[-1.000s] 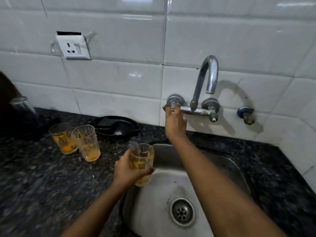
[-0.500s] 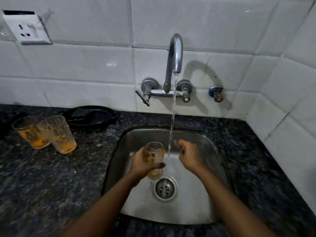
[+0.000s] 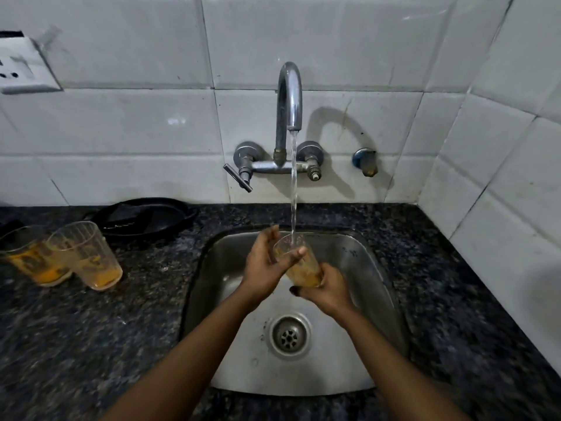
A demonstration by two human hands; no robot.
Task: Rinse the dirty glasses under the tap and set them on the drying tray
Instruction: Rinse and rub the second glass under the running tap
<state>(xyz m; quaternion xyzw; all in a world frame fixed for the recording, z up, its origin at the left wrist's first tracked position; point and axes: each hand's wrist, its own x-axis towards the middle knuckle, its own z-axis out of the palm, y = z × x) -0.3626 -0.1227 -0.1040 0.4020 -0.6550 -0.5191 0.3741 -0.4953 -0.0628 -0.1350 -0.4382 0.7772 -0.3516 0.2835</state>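
Note:
A glass with orange residue (image 3: 300,265) is tilted over the steel sink (image 3: 373,268), its mouth under the water stream from the chrome tap (image 3: 290,98). My left hand (image 3: 264,265) grips the glass near its rim, thumb across the front. My right hand (image 3: 328,291) cups its base from below. Two more dirty glasses stand on the dark counter at the left: one nearer the sink (image 3: 88,256) and one at the frame's edge (image 3: 30,256), both with orange dregs.
A black pan (image 3: 145,218) lies on the granite counter (image 3: 91,344) behind the two glasses. The tap's lever handle (image 3: 238,177) sticks out to the left. A wall socket (image 3: 21,68) sits upper left. White tiled walls close the back and right. The drain (image 3: 290,334) lies below my hands.
My right hand left the tap handle and came down to hold the glass's base. Water started running. My left hand moved the glass right, under the stream, and tilted it.

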